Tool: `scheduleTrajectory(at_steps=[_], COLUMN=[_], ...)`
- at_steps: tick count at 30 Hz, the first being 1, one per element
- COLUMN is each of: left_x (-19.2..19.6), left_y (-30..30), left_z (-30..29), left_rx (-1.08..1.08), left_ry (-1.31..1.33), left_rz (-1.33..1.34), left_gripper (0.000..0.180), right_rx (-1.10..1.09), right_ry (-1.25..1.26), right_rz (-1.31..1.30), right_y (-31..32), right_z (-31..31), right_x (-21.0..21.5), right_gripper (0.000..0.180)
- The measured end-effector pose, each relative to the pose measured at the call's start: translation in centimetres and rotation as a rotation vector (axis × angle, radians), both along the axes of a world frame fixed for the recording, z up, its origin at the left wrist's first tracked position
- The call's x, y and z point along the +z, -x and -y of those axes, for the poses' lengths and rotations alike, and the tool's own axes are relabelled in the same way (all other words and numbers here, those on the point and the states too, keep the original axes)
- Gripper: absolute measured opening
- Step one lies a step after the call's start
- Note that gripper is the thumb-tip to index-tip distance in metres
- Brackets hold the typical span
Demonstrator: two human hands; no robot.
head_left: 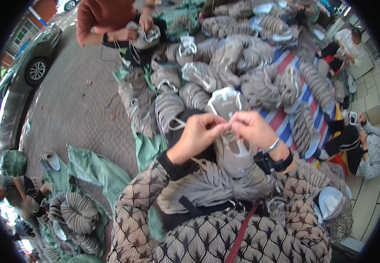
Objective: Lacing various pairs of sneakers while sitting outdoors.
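A grey and white shoe upper (pixel 236 160) lies across my lap, its pale heel end pointing away from me. Over its lacing opening, my left hand (pixel 201 131) and my right hand (pixel 255 129) meet with thumbs and forefingers pinched together. Both are closed on a thin shoelace, mostly hidden by the fingers. A pale loop of lace (pixel 177 125) hangs beside my left hand. Below my wrists, a thick bundle of loose grey shoelaces (pixel 207 184) rests on my lap.
Stacked grey shoe uppers (pixel 225 61) spread ahead on a striped sheet (pixel 282 127). Green sacking (pixel 102 168) lies to the left. A person in a red top (pixel 106 17) handles another upper at the far left; another person (pixel 372 149) sits at right. A car (pixel 36 65) stands far left.
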State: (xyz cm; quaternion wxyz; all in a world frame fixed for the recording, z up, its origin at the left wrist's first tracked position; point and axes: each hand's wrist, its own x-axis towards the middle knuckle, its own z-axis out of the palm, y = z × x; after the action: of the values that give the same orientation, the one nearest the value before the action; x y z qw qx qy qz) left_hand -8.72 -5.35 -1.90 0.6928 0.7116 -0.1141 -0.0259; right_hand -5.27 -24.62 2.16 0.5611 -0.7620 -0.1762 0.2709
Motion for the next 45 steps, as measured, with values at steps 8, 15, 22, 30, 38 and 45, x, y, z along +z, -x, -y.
scheduleTrajectory(at_steps=[8, 15, 22, 30, 38, 45], left_x=[1.2, -0.1, -0.1, 1.6, 2.9, 1.2], left_y=[0.0, -1.1, -2.4, -4.0, -5.9, -4.9], left_z=[0.8, 0.6, 0.8, 0.3, 1.4, 1.0], left_rx=[-0.08, 0.181, 0.139, -0.026, -0.167, 0.021], left_ry=[-0.214, -0.46, -0.676, -0.786, -0.848, -0.876], left_rz=[-0.186, -0.019, 0.0, -0.118, -0.155, -0.215], left_gripper=[0.015, 0.014, 0.016, 0.017, 0.016, 0.016], right_rx=[-0.103, -0.221, -0.181, -0.186, -0.204, -0.21], right_ry=[-0.101, -0.112, -0.219, -0.656, -0.51, -0.055], right_rz=[-0.118, -0.277, -0.482, -0.715, -0.585, 0.069], right_y=[0.8, 1.0, 1.1, 0.5, 1.3, -0.6], right_z=[1.0, 2.4, 2.2, 2.7, 2.7, 2.4], right_x=[-1.6, -1.9, -1.4, -3.8, -3.5, -2.1], right_gripper=[0.017, 0.036, 0.043, 0.039, 0.038, 0.022])
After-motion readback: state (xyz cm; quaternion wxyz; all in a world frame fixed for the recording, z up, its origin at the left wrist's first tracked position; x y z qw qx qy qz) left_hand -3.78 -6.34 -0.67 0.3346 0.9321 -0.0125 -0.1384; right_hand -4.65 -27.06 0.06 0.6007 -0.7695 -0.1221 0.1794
